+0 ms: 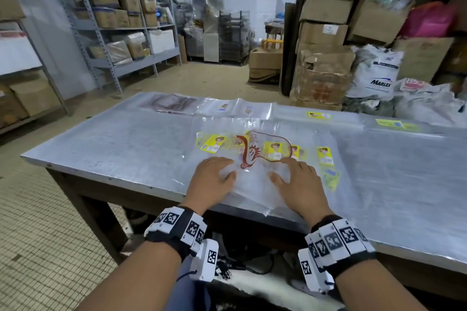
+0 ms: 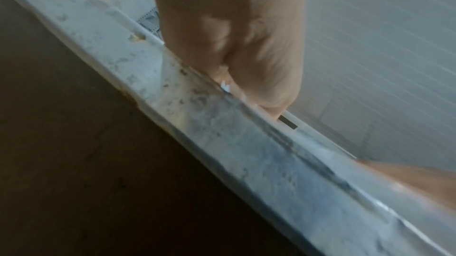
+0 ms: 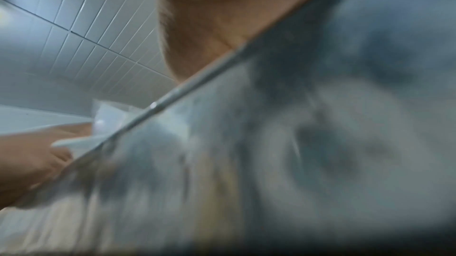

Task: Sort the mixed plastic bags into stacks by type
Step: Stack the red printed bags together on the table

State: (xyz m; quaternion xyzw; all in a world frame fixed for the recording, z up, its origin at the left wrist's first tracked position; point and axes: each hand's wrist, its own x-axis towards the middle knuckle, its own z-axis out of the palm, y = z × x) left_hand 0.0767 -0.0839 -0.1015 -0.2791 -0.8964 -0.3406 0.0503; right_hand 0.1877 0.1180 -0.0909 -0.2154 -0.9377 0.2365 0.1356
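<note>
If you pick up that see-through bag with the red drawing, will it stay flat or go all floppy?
Probably floppy: the bag with the red drawing is thin clear film that already wrinkles under the left hand and right hand. It likely weighs almost nothing. It may slide too, lying on other glossy bags on the smooth metal table.

Pretty blurry shot from under the table edge (image 3: 187,86), which cuts diagonally across the frame, with its smudgy grey underside filling the whole right side. The right hand (image 3: 217,12) shows at the top, only the wrist and heel of the palm, fingers hidden past the edge. The left hand (image 3: 32,162) is at lower left, touching a clear plastic bag (image 3: 108,117) that sticks out over the edge. White panelled ceiling (image 3: 81,32) behind.
</note>
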